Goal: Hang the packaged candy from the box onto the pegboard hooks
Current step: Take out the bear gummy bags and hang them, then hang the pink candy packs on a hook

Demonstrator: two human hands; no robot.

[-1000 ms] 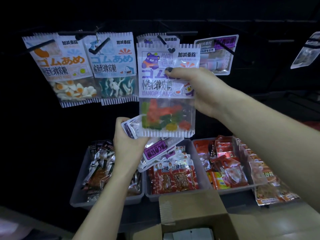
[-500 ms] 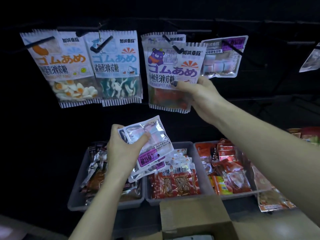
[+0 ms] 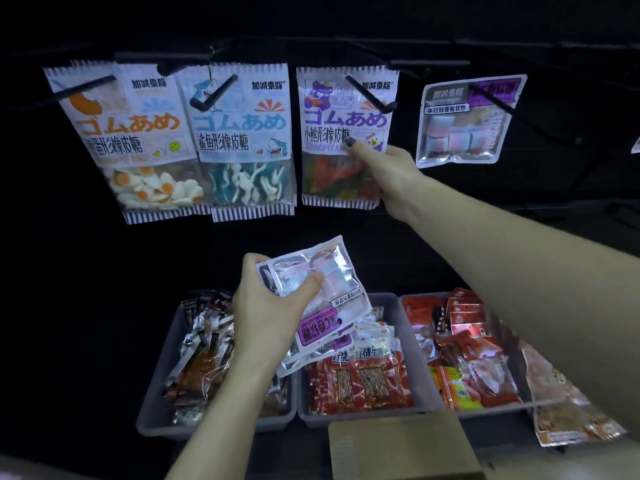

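Head view: the right hand [image 3: 388, 171] pinches the bear gummy bag [image 3: 341, 133], thumb on its front, as it hangs on a hook [image 3: 369, 93]. The left hand [image 3: 266, 310] grips a stack of marshmallow packets [image 3: 322, 299]. Four bags hang in a row; three grey bins [image 3: 391, 303] sit below.
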